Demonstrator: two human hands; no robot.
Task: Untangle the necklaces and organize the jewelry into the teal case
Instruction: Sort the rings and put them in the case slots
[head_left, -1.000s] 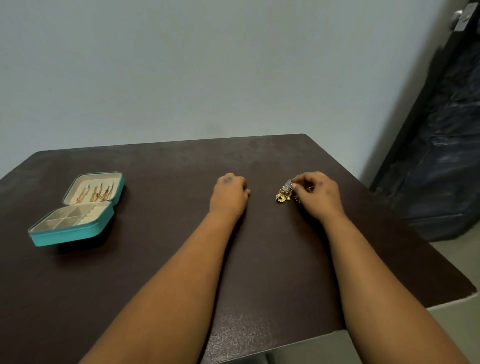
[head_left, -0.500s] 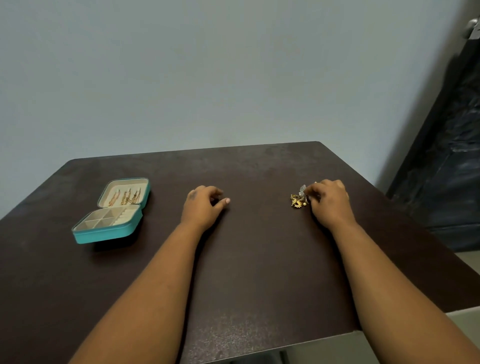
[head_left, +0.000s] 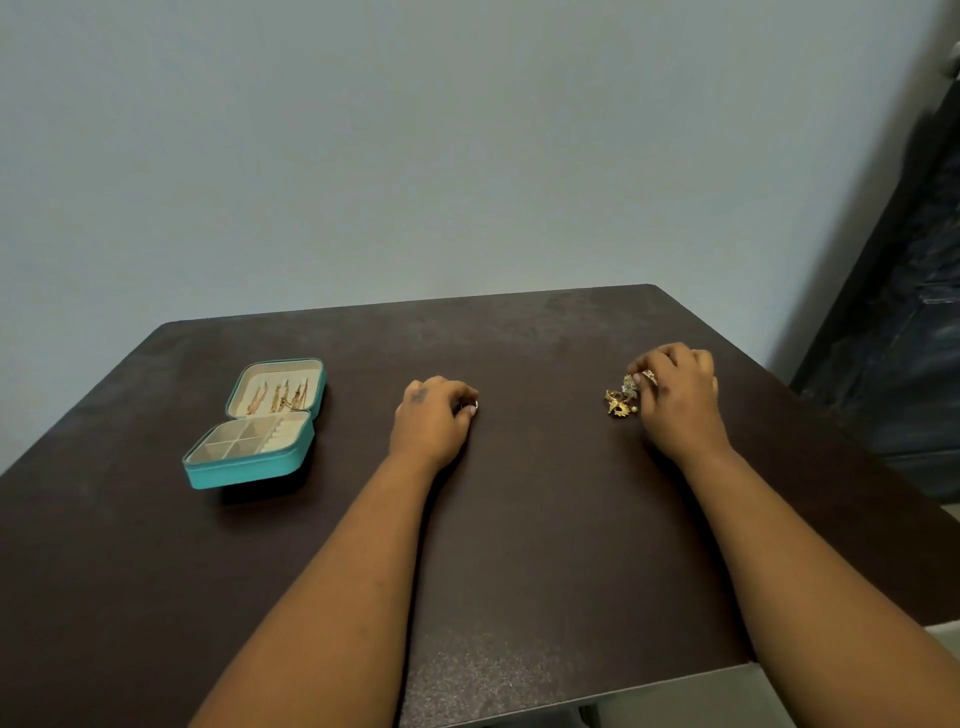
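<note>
The teal case lies open at the left of the dark table, with gold pieces hung in its cream lid and divided compartments in its base. My left hand rests on the table's middle, fingers curled, pinching a small ring at its fingertips. At the right lies a small tangle of gold jewelry. My right hand sits just beside the tangle and pinches a silvery piece at its top edge. What lies under that hand is hidden.
The dark table ends at a front edge near the bottom and a right edge close to my right forearm. A pale wall stands behind it. Dark furniture stands to the right of the table.
My left hand has drawn left, away from the jewelry tangle and toward the case, with a small ring now showing at its fingertips. My right hand has stayed at the tangle.
</note>
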